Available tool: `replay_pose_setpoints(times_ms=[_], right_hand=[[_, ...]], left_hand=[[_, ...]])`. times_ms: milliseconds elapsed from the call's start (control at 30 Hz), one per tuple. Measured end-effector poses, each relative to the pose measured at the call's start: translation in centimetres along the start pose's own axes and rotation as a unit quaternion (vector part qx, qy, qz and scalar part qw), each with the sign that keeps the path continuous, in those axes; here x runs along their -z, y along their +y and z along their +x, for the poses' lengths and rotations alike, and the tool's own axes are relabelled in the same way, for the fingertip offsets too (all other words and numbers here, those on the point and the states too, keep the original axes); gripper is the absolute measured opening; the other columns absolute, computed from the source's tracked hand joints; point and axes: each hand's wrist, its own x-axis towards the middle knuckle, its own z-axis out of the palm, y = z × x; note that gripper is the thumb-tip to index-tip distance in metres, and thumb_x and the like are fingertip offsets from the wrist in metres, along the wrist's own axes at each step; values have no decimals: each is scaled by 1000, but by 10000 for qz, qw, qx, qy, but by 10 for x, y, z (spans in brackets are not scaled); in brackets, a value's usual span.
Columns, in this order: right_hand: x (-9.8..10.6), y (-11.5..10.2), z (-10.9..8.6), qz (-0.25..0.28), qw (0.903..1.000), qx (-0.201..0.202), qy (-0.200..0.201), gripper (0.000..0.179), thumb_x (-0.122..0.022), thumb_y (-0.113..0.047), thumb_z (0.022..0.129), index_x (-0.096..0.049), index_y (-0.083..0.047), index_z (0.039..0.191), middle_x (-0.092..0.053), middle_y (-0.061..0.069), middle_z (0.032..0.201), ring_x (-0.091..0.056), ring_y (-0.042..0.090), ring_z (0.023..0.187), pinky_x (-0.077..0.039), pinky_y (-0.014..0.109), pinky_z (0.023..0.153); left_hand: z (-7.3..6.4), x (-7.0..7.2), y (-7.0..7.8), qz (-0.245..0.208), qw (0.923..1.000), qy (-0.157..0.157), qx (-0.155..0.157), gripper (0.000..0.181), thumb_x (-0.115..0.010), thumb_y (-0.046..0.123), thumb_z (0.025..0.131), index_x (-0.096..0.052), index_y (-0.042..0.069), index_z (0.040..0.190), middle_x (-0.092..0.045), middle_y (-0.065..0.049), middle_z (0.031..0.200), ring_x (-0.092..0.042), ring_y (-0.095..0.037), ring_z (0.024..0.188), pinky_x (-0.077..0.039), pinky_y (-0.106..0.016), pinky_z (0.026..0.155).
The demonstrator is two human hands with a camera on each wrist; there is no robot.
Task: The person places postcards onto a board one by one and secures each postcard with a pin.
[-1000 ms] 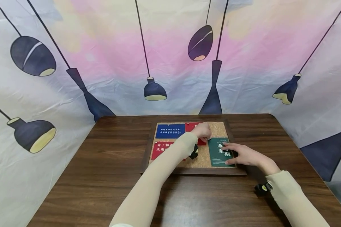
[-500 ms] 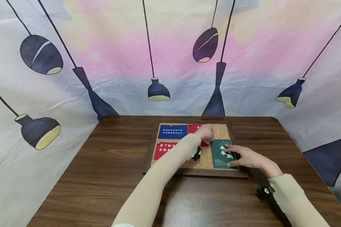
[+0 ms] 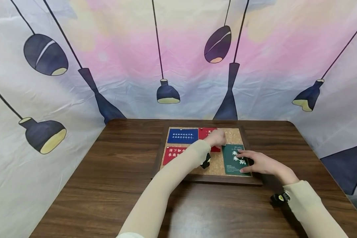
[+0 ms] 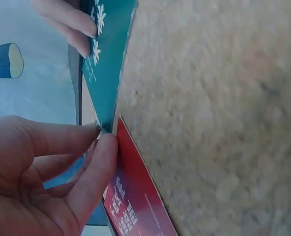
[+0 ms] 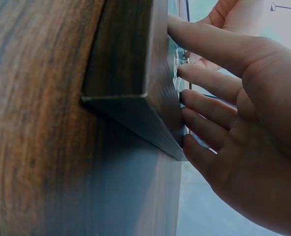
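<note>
A green card [image 3: 233,167] with white lettering lies on the lower right of a framed cork board [image 3: 215,167]. At its top left corner, my left hand [image 3: 216,138] pinches a small push pin [image 4: 100,129] between thumb and index finger; the fingers mostly hide it. My right hand [image 3: 261,162] rests its spread, nearly straight fingertips on the green card's right side. Beside the left hand, a red card [image 4: 135,196] lies with its corner close to the green one; in the head view the hand partly covers it.
A blue card [image 3: 182,136] is pinned at the board's upper left, with another red card [image 3: 171,155] below it, partly behind the left forearm. The board's dark wooden frame [image 5: 135,59] stands raised above the brown table [image 3: 116,165]. A lamp-patterned cloth [image 3: 131,76] hangs behind.
The head view has shifted slightly, so the board appears a little farther right. Both hands stay at the green card with almost no movement.
</note>
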Motion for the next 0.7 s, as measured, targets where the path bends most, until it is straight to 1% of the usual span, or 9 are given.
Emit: replay_pose_setpoints(times_ms=[67, 133, 167, 233, 333, 533, 600, 700], right_hand=[[0, 0, 0, -74, 10000, 4, -18, 68, -75, -45, 90, -58, -3, 141, -40, 27, 153, -37, 51, 138, -39, 64, 103], [2, 0, 1, -172, 9999, 15, -9, 67, -74, -44, 90, -59, -3, 141, -42, 27, 152, -40, 50, 137, -40, 63, 103], [3, 0, 1, -215, 9998, 17, 5, 66, -75, -43, 90, -59, -3, 140, -43, 27, 151, -41, 50, 136, -40, 63, 103], [5, 0, 3, -310, 9995, 20, 38, 64, -75, -41, 90, -59, -3, 139, -45, 26, 150, -43, 49, 135, -41, 63, 103], [7, -1, 4, -399, 9992, 21, 61, 64, -76, -40, 90, -60, -2, 139, -46, 27, 149, -43, 49, 135, -41, 62, 103], [9, -3, 6, -471, 9989, 57, 57, 63, -76, -38, 90, -60, -1, 138, -45, 27, 150, -41, 49, 136, -39, 62, 104], [8, -2, 6, -444, 9990, 49, 64, 63, -76, -38, 90, -60, -1, 138, -45, 27, 150, -41, 49, 136, -39, 62, 104], [5, -2, 6, -375, 9993, 48, 49, 63, -75, -39, 91, -60, -1, 138, -45, 27, 150, -41, 49, 136, -39, 62, 104]], left_hand=[[-2, 1, -3, 2, 9999, 12, -131, 24, -62, 10, 99, -67, 5, 75, -57, -1, 65, -57, -16, 56, -54, -24, 59], [-3, 3, -5, -114, 9996, 45, -253, 12, -63, 7, 97, -74, 3, 93, -66, -3, 79, -59, -15, 63, -54, -23, 61], [-4, 5, -6, -206, 9994, 34, -286, 12, -64, 5, 97, -75, 2, 99, -67, -4, 84, -59, -16, 66, -54, -24, 62], [-6, 8, -8, -362, 9988, 34, -333, 13, -64, 2, 96, -74, 0, 104, -68, -6, 91, -59, -17, 69, -54, -24, 64], [-6, 10, -11, -465, 9983, 33, -347, 12, -65, 0, 95, -74, -1, 103, -69, -6, 90, -59, -16, 69, -54, -24, 64], [-4, 7, -13, -342, 9989, -19, -328, 10, -63, 1, 96, -73, -1, 98, -65, -3, 84, -57, -11, 65, -52, -21, 60], [-3, 7, -14, -445, 9984, -56, -332, 11, -63, 1, 96, -73, -1, 100, -66, -5, 85, -57, -11, 64, -53, -21, 61], [-2, 7, -16, -740, 9966, -111, -337, 12, -62, 0, 96, -73, -3, 101, -68, -8, 89, -59, -12, 64, -54, -21, 62]])
